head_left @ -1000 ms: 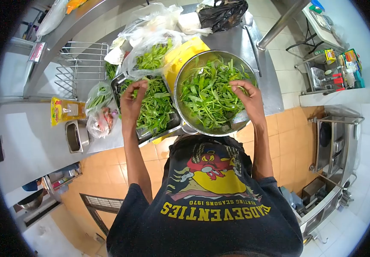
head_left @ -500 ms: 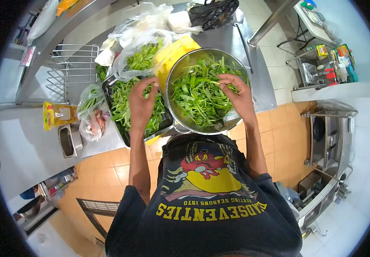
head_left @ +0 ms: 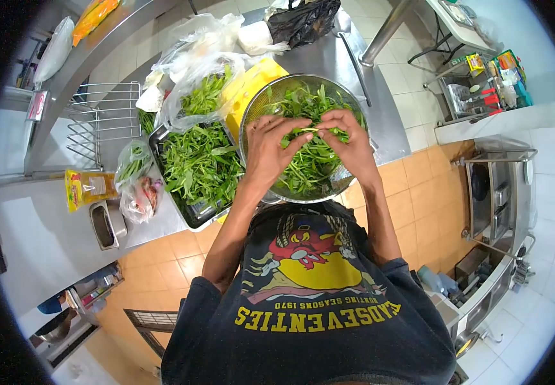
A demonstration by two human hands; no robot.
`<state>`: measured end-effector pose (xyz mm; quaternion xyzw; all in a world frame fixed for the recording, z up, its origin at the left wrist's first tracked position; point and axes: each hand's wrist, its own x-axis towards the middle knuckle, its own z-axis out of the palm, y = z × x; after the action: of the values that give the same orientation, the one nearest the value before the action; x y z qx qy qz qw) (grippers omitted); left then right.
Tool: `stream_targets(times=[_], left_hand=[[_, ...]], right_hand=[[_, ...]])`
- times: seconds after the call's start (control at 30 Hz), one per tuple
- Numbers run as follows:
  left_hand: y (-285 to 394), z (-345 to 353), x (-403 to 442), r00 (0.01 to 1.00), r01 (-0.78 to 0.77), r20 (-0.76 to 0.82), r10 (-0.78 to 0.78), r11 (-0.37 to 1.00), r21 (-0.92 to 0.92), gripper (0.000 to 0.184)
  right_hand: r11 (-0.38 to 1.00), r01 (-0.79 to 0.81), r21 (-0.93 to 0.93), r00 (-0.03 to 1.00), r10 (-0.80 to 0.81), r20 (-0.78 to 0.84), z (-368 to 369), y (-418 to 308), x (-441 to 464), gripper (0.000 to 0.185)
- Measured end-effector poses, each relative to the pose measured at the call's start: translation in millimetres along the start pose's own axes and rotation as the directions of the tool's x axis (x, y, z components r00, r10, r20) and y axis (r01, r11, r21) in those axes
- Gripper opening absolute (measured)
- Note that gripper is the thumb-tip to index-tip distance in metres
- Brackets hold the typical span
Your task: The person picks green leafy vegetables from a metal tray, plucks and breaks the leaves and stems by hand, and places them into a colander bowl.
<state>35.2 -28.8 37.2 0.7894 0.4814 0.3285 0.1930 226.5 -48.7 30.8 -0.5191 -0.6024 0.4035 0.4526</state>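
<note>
Over a large metal strainer [head_left: 255, 102], both my hands meet at a thin green stem [head_left: 310, 129]. My left hand [head_left: 268, 147] is closed in a pinch on the stem's left end, and my right hand [head_left: 349, 144] pinches it on the right. Leafy greens with long stems [head_left: 306, 170] lie loose in the strainer below my fingers. Left of it, a dark rectangular tray [head_left: 205, 212] holds another heap of leafy greens [head_left: 200, 160]. My left forearm passes close to the tray's right side.
A yellow board [head_left: 259, 83] sits behind the strainer and tray. Plastic bags [head_left: 203, 38], one with greens, and a black bag [head_left: 303, 22] lie at the back. On the left are a wire rack [head_left: 107, 119], a yellow packet [head_left: 90, 187] and a small metal container [head_left: 106, 224].
My left hand has moved right from above the tray to over the strainer, joining my right hand at the stem. My right hand has shifted slightly left.
</note>
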Motion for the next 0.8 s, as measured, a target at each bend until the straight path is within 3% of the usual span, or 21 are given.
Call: stream_targets(times=[0.13,0.23,0.3,0.4,0.43,0.57,0.67,0.73,0.77,0.8], left_hand=[[-5.8,-6.2,-0.9,0.998,0.056,-0.022,-0.059,0.991,-0.119,0.015],[-22.2,-27.8,-9.1,0.982,0.053,-0.172,-0.074,0.991,-0.126,0.012],[-35.7,-50.5,-20.6,0.961,0.134,-0.226,-0.16,0.983,-0.127,0.012],[-63.1,-81.5,-47.4,0.907,0.245,-0.329,-0.264,0.964,-0.1,0.013],[-72.9,-89.6,-56.7,0.885,0.275,-0.365,-0.289,0.957,-0.09,0.013],[-96.3,-118.8,-90.7,0.909,0.356,-0.291,-0.297,0.917,0.178,0.02],[-111.9,-117.2,-108.1,0.892,0.413,-0.335,-0.304,0.851,0.325,0.025],[-117.4,-113.1,-111.7,0.886,0.42,-0.337,-0.319,0.859,0.292,0.026],[-121.6,-108.7,-112.3,0.883,0.411,-0.348,-0.315,0.878,0.246,0.025],[-121.9,-106.8,-109.8,0.879,0.4,-0.359,-0.312,0.894,0.201,0.024]], right_hand=[[1.0,0.018,0.016,1.0,-0.018,0.007,1.7,-3.4,1.2,0.027],[1.0,0.011,0.007,1.0,-0.011,0.016,-2.5,1.1,2.6,0.027],[0.997,-0.066,0.051,0.998,0.065,0.01,-4.9,3.3,2.2,0.023],[0.997,-0.022,-0.071,0.998,0.026,0.051,-10.0,21.5,0.3,0.018],[0.995,-0.074,-0.063,0.995,0.078,0.055,-9.0,26.0,-1.0,0.016],[0.886,0.047,-0.461,0.984,0.039,0.174,-5.4,51.2,-6.2,0.023],[0.737,0.124,-0.664,0.982,0.003,0.187,3.0,87.8,-12.8,0.026],[0.652,0.103,-0.751,0.992,-0.012,0.125,13.5,86.1,-16.7,0.025],[0.671,0.041,-0.741,0.987,0.086,0.133,13.1,84.6,-16.2,0.023],[0.666,0.043,-0.745,0.987,0.087,0.135,12.5,84.8,-15.7,0.022]])
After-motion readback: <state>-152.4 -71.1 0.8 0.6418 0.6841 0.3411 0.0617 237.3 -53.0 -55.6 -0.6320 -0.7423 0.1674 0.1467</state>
